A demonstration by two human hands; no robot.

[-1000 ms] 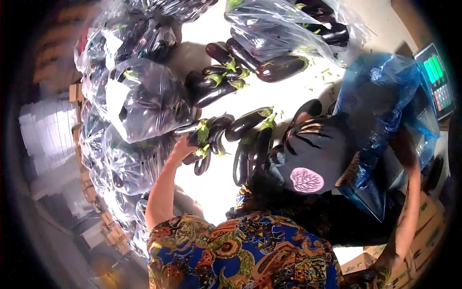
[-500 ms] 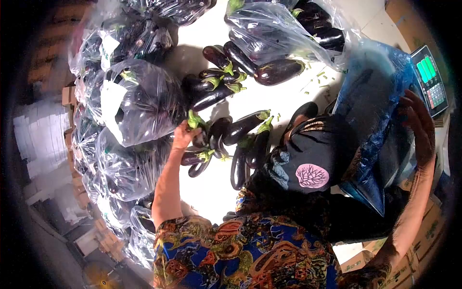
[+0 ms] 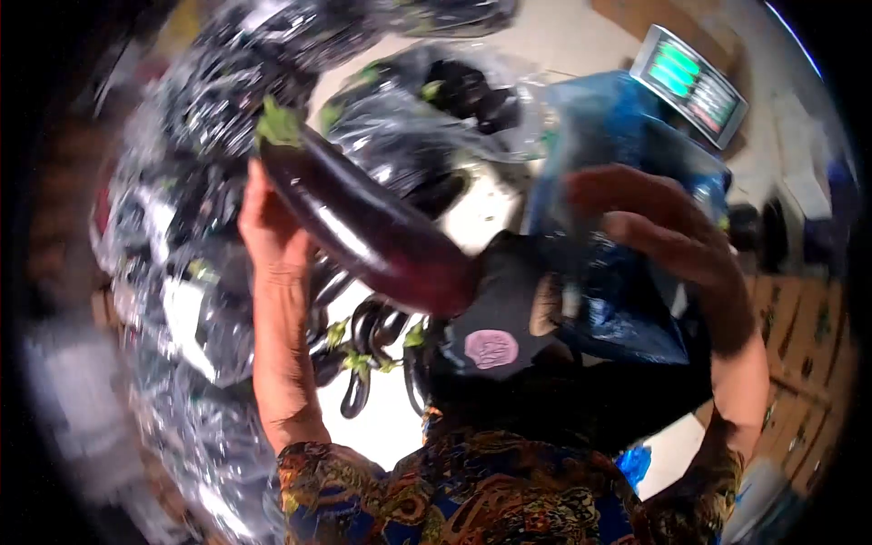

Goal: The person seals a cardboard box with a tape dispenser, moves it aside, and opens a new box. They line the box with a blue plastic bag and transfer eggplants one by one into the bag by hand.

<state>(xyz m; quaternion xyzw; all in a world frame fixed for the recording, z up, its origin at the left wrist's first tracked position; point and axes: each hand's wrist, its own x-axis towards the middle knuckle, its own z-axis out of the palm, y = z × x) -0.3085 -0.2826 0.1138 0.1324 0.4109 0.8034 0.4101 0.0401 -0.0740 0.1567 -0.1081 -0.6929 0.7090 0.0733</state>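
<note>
My left hand (image 3: 274, 222) grips a large dark purple eggplant (image 3: 372, 227) near its green stem end, raised in front of me and tilted down to the right. My right hand (image 3: 649, 218) is held over the blue plastic bag (image 3: 590, 118), fingers spread and curved, with nothing seen in them. Below the raised eggplant, several smaller eggplants (image 3: 356, 391) lie on the white surface (image 3: 372, 436).
Clear bags of eggplants (image 3: 195, 309) are piled along the left. Another open clear bag (image 3: 391, 118) lies beyond the raised eggplant. A scale with a green display (image 3: 690, 86) stands at the upper right. Cardboard boxes (image 3: 799, 363) are at the right.
My left hand has lifted an eggplant from the surface up toward the camera. My right hand has moved inward over the blue bag. The whole view has shifted.
</note>
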